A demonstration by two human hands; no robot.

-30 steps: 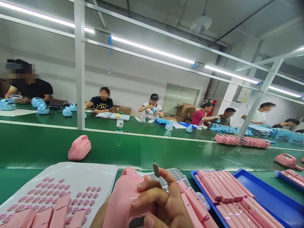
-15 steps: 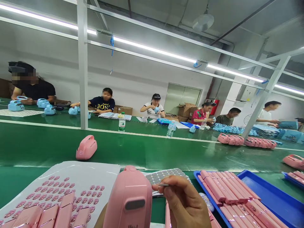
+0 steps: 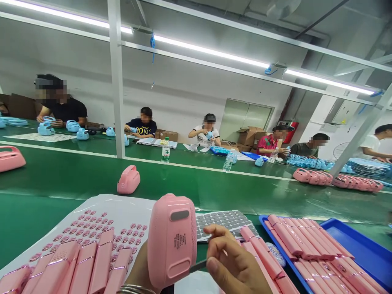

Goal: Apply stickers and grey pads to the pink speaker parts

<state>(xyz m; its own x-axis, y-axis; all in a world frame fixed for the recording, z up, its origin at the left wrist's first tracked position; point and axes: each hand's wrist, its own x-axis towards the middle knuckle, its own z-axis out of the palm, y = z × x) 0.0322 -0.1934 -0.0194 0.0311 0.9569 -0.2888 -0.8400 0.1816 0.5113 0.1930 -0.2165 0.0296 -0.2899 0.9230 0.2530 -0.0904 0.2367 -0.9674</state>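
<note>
My left hand holds a pink rounded plastic device upright at the bottom centre; a grey oval pad sits near its top face. Only the wrist and part of the palm show behind it. My right hand is beside the device on the right, fingers curled, pinching a small grey sticker strip between thumb and finger close to the device's lower edge. A sheet of grey stickers lies just behind my right hand.
A white sheet of pink stickers and pink bar parts lie at left. Blue trays hold more pink bars at right. A pink device sits on the green belt. Several people work at the far table.
The view has tilted down and shifted. The pink device has turned and risen in my left hand. My right hand has dropped lower, its grey sticker now near the device's bottom edge.
</note>
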